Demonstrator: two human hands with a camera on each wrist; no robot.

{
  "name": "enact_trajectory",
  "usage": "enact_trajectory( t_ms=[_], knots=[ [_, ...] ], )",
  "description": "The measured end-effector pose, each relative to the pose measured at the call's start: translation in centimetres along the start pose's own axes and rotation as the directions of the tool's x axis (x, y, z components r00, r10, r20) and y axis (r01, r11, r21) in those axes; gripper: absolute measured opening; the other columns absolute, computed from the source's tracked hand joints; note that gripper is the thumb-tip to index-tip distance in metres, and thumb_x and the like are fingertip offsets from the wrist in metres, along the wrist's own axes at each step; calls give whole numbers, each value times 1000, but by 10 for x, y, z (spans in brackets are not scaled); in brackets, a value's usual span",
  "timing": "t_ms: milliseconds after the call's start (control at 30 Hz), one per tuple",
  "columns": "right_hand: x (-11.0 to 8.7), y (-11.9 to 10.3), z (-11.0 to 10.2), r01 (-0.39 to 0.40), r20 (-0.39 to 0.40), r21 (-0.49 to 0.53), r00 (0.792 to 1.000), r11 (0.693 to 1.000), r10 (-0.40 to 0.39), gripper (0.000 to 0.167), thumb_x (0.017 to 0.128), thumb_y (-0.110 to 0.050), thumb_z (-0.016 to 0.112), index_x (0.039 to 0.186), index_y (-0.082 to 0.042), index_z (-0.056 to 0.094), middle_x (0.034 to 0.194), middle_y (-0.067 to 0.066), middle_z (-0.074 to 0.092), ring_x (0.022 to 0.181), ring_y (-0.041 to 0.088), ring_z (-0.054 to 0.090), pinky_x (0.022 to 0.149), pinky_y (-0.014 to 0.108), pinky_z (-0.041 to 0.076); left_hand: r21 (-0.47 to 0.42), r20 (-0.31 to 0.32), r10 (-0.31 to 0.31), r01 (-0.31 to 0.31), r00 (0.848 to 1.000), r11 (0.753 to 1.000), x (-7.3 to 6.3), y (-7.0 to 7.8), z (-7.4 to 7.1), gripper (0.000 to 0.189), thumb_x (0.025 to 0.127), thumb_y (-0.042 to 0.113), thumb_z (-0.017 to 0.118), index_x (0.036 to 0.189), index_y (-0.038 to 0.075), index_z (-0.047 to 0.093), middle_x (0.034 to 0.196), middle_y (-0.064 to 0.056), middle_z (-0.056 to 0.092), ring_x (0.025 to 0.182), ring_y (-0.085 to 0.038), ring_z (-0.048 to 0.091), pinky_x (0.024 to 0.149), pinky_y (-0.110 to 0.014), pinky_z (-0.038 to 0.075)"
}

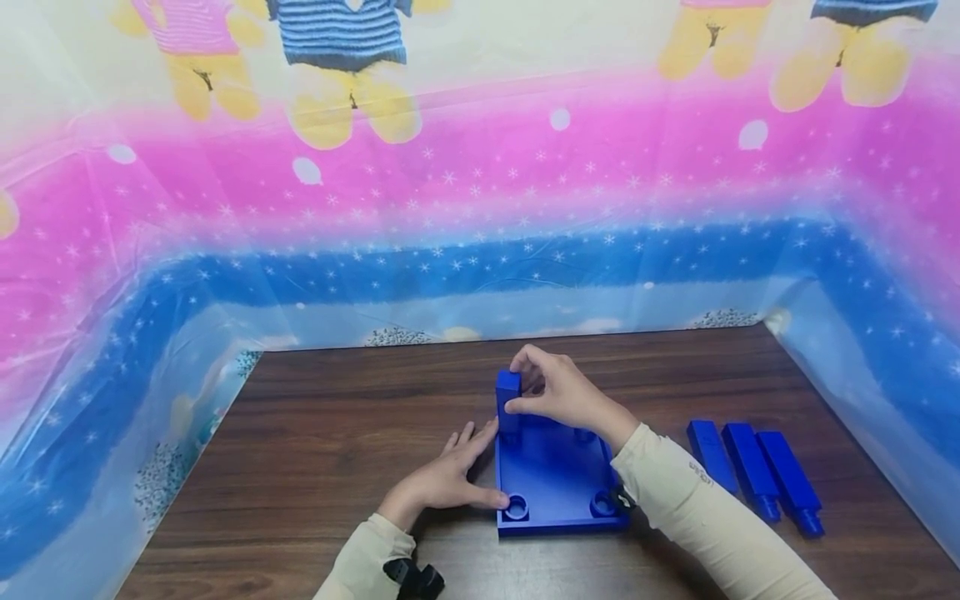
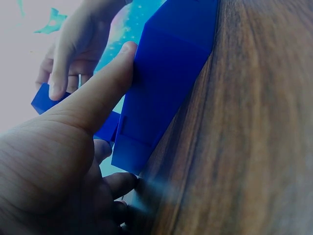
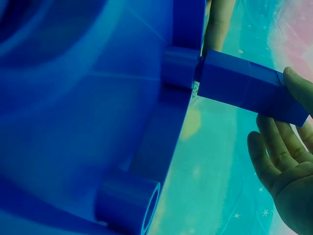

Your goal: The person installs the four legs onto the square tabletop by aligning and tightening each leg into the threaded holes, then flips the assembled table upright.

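A blue square-sided leg (image 1: 508,408) stands upright at the far left corner of a blue rimmed board (image 1: 555,475). My right hand (image 1: 562,387) pinches the leg near its top between thumb and fingers. In the right wrist view, the leg's narrow end meets a round socket (image 3: 178,66) on the board. My left hand (image 1: 450,475) rests against the board's left side, its fingers stretched forward and its thumb at the near left socket (image 1: 516,507). Another socket (image 1: 603,503) shows at the near right corner; the far right one is partly hidden by my right hand.
Three more blue legs (image 1: 746,454) lie side by side on the wooden table (image 1: 337,417), right of my right forearm; round pegs show at the near ends of two. A patterned cloth (image 1: 450,258) hangs behind the table and along both sides.
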State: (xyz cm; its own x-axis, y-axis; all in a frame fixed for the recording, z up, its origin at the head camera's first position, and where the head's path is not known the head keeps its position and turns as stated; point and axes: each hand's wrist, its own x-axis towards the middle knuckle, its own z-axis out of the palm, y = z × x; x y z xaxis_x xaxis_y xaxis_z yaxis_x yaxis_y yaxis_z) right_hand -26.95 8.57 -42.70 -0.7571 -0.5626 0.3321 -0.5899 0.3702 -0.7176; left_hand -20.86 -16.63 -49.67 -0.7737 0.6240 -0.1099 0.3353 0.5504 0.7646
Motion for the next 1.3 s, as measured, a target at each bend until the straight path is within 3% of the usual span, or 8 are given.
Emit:
enact_trajectory(
  t_ms=[167,333,533,667,1000,1300],
  knots=[
    [0,1,-1,-3,31,-12,1000,1000,3,56,87,-19,90,132,-7,60,125,12,69,99,22,73,83,33,63,7,-2,3,-3,1000,1000,0,1,0,113,89,40,86,169,4,16,175,-17,14,159,-46,-8,126,-64,-5],
    [3,3,-7,-16,142,18,990,1000,13,71,88,-19,89,149,-10,53,146,16,61,117,30,69,93,41,61,6,-4,5,-5,1000,1000,0,1,0,113,89,39,87,169,4,15,175,-18,14,159,-47,-8,126,-64,-5],
    [13,10,-19,-7,315,117,949,993,-31,77,91,-8,84,157,-8,45,159,16,49,146,36,48,108,48,52,2,3,-3,3,1000,1000,0,1,-1,114,89,41,86,170,7,13,175,-17,14,159,-46,-8,126,-65,-4],
    [18,11,-22,-29,374,158,927,987,-32,73,93,-6,81,156,-7,47,162,13,46,152,35,40,113,51,47,-1,8,-3,3,1000,1000,0,1,-1,114,89,44,85,170,7,13,175,-18,13,159,-46,-9,126,-65,-5],
    [21,11,-20,-37,383,241,922,970,-60,58,94,1,76,148,-1,54,146,21,60,142,35,53,111,50,50,9,5,5,-5,1000,1000,0,0,0,113,90,41,85,169,4,14,175,-17,13,159,-47,-8,126,-65,-5],
    [18,13,-17,-35,343,219,938,975,-43,56,94,-5,79,146,-3,57,143,17,63,137,34,58,106,45,54,10,1,-32,32,999,999,0,0,0,117,89,47,85,171,11,9,176,-13,11,159,-47,-6,125,-68,-2]
  ],
)
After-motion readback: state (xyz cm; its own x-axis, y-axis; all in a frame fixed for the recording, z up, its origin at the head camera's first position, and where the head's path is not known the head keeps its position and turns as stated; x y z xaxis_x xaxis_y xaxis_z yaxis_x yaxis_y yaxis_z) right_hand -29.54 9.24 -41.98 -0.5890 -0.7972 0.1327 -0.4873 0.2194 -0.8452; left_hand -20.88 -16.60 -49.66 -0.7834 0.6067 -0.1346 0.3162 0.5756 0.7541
